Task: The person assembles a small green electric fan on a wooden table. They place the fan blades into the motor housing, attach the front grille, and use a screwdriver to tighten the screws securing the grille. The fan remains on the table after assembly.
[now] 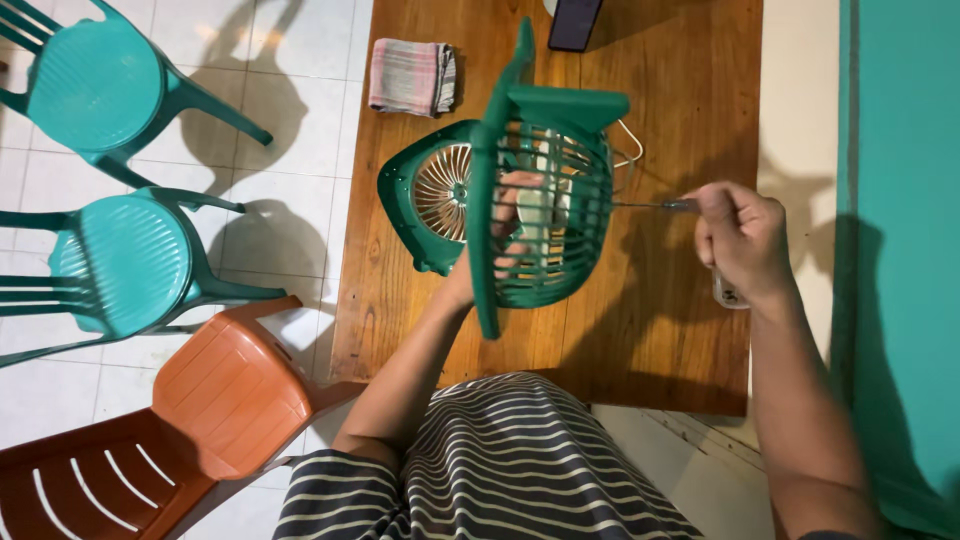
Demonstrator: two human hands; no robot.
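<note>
While the green plastic fan grille (545, 215) is held upright above the middle of the wooden tabletop (680, 330), the left hand (505, 235) clasps it from behind and the right hand (742, 240) pinches a thin metal screwdriver (655, 205) poked into it. Behind lies the open green fan housing (430, 195), already separated; a folded striped cloth (412, 76) sits near the far-left corner.

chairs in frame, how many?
3, all on the tiled floor left of the wooden table: teal chair top left, second teal chair mid left, orange chair bottom left. More may sit out of frame.
</note>
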